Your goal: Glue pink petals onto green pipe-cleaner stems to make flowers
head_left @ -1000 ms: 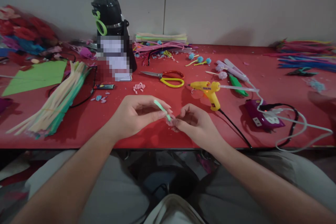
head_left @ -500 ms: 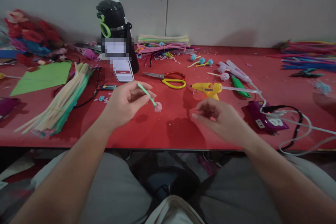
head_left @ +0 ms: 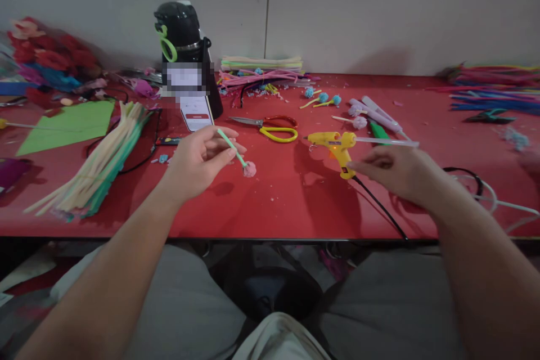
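My left hand (head_left: 202, 157) pinches a short light-green pipe cleaner stem (head_left: 228, 143) between thumb and fingers. At the stem's lower end a fuzzy pink pompom (head_left: 250, 169) hangs just over the red table. My right hand (head_left: 392, 166) is at the handle of a yellow hot glue gun (head_left: 331, 143), its fingers loosely curled and parted with nothing visible in them. Whether the fingertips touch the handle is unclear. The glue gun points left, a clear glue stick (head_left: 388, 142) out of its back and a small orange light on.
Scissors (head_left: 270, 127) lie beyond the hands. Blue pompoms on stems (head_left: 323, 98) and pink ones (head_left: 358, 122) are behind the glue gun. A pipe cleaner bundle (head_left: 97, 163) lies left, near a black bottle (head_left: 179, 28) and phone (head_left: 197, 113). Cables (head_left: 489, 191) run at right.
My right hand has moved right, from in front of the glue gun to beside its handle, uncovering the handle and cord. My left hand, still holding the pompom stem, has shifted slightly left.
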Demonstrator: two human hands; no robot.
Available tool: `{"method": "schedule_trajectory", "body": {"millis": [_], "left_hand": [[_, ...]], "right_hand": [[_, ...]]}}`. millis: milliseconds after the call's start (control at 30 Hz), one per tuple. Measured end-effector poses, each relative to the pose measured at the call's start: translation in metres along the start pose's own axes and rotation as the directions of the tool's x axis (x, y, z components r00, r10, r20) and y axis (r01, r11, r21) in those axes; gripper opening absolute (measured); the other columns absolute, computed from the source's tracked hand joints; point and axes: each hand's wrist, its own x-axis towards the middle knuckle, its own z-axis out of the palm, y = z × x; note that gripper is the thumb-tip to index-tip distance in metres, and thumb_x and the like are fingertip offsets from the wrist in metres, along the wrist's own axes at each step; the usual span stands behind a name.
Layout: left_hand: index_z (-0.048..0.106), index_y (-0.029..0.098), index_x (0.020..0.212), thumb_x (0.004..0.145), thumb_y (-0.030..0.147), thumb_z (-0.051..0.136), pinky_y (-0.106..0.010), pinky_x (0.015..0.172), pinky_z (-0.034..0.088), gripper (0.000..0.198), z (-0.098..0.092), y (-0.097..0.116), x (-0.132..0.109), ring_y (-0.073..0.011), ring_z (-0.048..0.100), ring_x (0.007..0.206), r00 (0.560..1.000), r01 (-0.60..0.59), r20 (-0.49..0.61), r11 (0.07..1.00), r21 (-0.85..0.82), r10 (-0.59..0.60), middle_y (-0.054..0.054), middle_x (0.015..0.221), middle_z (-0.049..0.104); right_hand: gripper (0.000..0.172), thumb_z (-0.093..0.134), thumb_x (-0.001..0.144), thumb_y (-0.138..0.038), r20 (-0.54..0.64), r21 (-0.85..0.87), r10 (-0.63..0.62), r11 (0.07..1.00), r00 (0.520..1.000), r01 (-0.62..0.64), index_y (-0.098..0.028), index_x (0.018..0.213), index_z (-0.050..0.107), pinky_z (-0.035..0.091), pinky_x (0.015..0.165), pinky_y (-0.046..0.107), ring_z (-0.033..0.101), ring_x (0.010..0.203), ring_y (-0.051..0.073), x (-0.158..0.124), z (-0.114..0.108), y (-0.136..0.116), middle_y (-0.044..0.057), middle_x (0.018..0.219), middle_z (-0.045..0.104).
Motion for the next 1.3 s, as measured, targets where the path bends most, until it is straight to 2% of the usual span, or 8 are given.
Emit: {"method": "schedule_trajectory", "body": {"millis": [100, 233, 300, 400, 633, 867, 1067, 1300], "left_hand": [[0.064, 0.017, 0.111, 0.086, 0.035, 0.073, -0.038, 0.088, 0.059, 0.032, 0.003, 0.0, 0.0, -0.0242, 0.075, 0.095, 1.0, 0.001, 0.012, 1.0, 0.007, -0.001, -0.011, 0.102, 0.078], [0.065, 0.018, 0.109, 0.085, 0.035, 0.073, -0.039, 0.092, 0.058, 0.031, 0.005, 0.001, -0.001, -0.0247, 0.075, 0.097, 0.999, -0.011, 0.033, 1.0, 0.011, 0.01, -0.01, 0.1, 0.078], [0.065, 0.017, 0.108, 0.086, 0.034, 0.072, -0.039, 0.093, 0.058, 0.029, 0.005, 0.0, -0.001, -0.0245, 0.075, 0.097, 0.999, -0.014, 0.044, 1.0, 0.004, 0.014, -0.01, 0.099, 0.078], [0.067, 0.017, 0.104, 0.087, 0.032, 0.07, -0.037, 0.094, 0.057, 0.022, 0.005, -0.002, -0.001, -0.0238, 0.074, 0.098, 0.998, -0.041, 0.042, 0.999, 0.035, 0.039, -0.01, 0.1, 0.078], [0.07, 0.017, 0.097, 0.088, 0.031, 0.069, -0.036, 0.094, 0.057, 0.016, 0.006, -0.011, 0.0, -0.0228, 0.071, 0.1, 0.994, -0.107, 0.023, 0.98, 0.166, 0.105, -0.007, 0.101, 0.074], [0.066, 0.018, 0.108, 0.087, 0.027, 0.071, -0.036, 0.097, 0.057, 0.023, 0.01, -0.008, -0.003, -0.0232, 0.072, 0.104, 0.995, -0.087, 0.053, 0.996, 0.028, 0.085, -0.009, 0.108, 0.075], [0.063, 0.018, 0.107, 0.088, 0.023, 0.07, -0.035, 0.091, 0.061, 0.022, 0.013, -0.003, -0.004, -0.0234, 0.075, 0.099, 0.993, -0.078, 0.089, 0.997, -0.024, 0.08, -0.009, 0.099, 0.077], [0.063, 0.018, 0.105, 0.088, 0.02, 0.07, -0.034, 0.089, 0.061, 0.019, 0.013, -0.003, -0.005, -0.0225, 0.076, 0.097, 0.991, -0.097, 0.09, 0.995, -0.022, 0.098, -0.008, 0.097, 0.078]], "right_hand": [[0.045, 0.068, 0.08, -0.063, 0.104, -0.057, -0.012, 0.998, 0.994, 0.018, -0.019, 0.077, 0.065, 0.041, 0.064, 0.035, 0.061, 0.072, 0.023, 0.008, 0.016, -0.007, 0.014, 0.084, 0.072], [0.047, 0.07, 0.075, -0.065, -0.025, -0.042, -0.01, 0.999, 1.0, 0.009, -0.021, 0.066, 0.055, 0.036, 0.059, 0.034, 0.051, 0.061, 0.019, 0.024, 0.044, -0.01, 0.006, 0.068, 0.061], [0.041, 0.07, 0.077, -0.059, -0.079, 0.07, -0.006, 0.997, 0.997, 0.012, -0.021, 0.067, 0.058, 0.036, 0.059, 0.033, 0.05, 0.059, 0.018, 0.031, 0.056, -0.008, 0.003, 0.065, 0.058], [0.032, 0.067, 0.082, -0.051, -0.015, 0.326, -0.043, 0.944, 0.999, 0.045, -0.019, 0.084, 0.067, 0.042, 0.061, 0.034, 0.055, 0.063, 0.02, 0.031, 0.062, -0.011, 0.004, 0.072, 0.064], [0.023, 0.067, 0.088, -0.046, 0.128, 0.656, -0.219, 0.75, 0.967, 0.083, -0.024, 0.085, 0.072, 0.053, 0.08, 0.038, 0.066, 0.086, 0.025, -0.012, 0.055, -0.053, 0.005, 0.086, 0.071], [0.024, 0.064, 0.092, -0.043, 0.203, 0.668, -0.291, 0.74, 0.935, 0.085, -0.025, 0.078, 0.068, 0.052, 0.072, 0.034, 0.063, 0.073, 0.021, -0.033, 0.057, -0.077, 0.002, 0.073, 0.066], [0.03, 0.06, 0.094, -0.044, 0.216, 0.631, -0.31, 0.768, 0.926, 0.111, -0.022, 0.074, 0.062, 0.045, 0.056, 0.028, 0.054, 0.06, 0.016, -0.037, 0.058, -0.081, -0.001, 0.058, 0.053], [0.032, 0.057, 0.095, -0.046, 0.221, 0.608, -0.32, 0.784, 0.921, 0.126, -0.021, 0.075, 0.058, 0.04, 0.054, 0.027, 0.051, 0.059, 0.015, -0.039, 0.059, -0.08, -0.002, 0.058, 0.048]]}}
